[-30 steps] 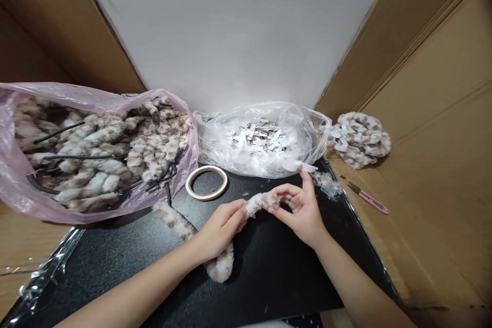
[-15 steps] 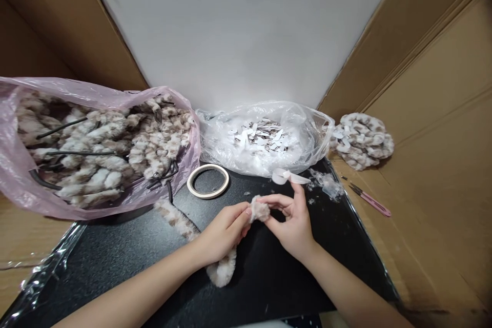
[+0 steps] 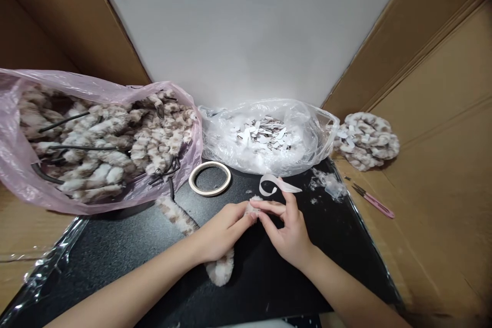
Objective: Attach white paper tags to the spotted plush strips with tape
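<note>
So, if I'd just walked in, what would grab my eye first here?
Probably the big pink bag on the left, crammed with fluffy brown-and-white lengths. Then, front and centre, the left hand and right hand close on a fluffy piece, with a curled white strip at the right hand. Behind them lies a clear bag of white scraps.

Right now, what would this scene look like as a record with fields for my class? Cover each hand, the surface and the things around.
Left hand: gripping a furry strip
Right hand: pinching fur beside the left hand; curled white tape at one fingertip
Surface: black tabletop
Ahead: tape roll, lying flat
Back left: open pink bag with furry pieces and dark cords
Back centre: clear bag with white slips
Far right: furry bundle; pink-handled tool
</note>
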A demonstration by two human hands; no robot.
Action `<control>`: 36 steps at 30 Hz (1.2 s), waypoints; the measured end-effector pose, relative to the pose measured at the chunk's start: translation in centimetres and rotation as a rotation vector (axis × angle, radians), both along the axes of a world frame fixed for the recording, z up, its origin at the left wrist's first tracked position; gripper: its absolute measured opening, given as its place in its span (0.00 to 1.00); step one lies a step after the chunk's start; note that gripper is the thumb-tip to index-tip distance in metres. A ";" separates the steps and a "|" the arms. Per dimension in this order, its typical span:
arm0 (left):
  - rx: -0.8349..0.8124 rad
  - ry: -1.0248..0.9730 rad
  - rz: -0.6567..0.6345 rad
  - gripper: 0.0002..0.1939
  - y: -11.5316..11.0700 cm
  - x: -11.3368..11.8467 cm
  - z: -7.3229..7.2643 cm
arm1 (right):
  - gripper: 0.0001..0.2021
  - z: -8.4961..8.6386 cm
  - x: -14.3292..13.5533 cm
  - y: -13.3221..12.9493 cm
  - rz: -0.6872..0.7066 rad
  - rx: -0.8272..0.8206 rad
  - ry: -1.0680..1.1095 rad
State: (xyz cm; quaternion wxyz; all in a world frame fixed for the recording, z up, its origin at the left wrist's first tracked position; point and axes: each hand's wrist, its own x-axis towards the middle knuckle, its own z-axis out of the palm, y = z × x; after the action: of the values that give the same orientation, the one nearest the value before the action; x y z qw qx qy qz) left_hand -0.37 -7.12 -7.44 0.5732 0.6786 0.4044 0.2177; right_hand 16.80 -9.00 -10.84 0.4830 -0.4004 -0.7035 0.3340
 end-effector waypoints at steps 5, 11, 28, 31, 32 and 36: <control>-0.112 -0.063 0.006 0.20 -0.2 0.1 -0.9 | 0.36 0.1 0.3 0.0 0.029 -0.075 0.064; -0.320 -0.219 0.032 0.21 0.2 -0.3 -2.5 | 0.09 2.2 3.4 1.4 -0.047 -0.062 0.272; 0.162 0.044 0.004 0.20 -0.6 0.4 -0.7 | 0.03 3.5 1.6 0.4 0.122 0.070 -0.082; 0.099 -0.099 -0.006 0.20 -0.5 0.3 -0.4 | 0.12 3.6 1.7 0.4 0.189 0.032 -0.115; 0.056 -0.130 0.002 0.20 -0.5 0.3 -0.5 | 0.15 3.5 1.7 0.3 0.192 0.016 -0.139; -0.301 -0.206 0.049 0.20 -0.5 0.1 -1.4 | 0.20 3.4 1.7 0.2 0.184 -0.043 -0.166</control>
State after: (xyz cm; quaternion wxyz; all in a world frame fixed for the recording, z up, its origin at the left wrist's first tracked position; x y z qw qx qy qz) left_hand -0.23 -7.62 -8.81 0.7012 0.5494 0.3877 0.2369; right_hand 18.49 -8.84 -7.48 0.3814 -0.3707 -0.7676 0.3577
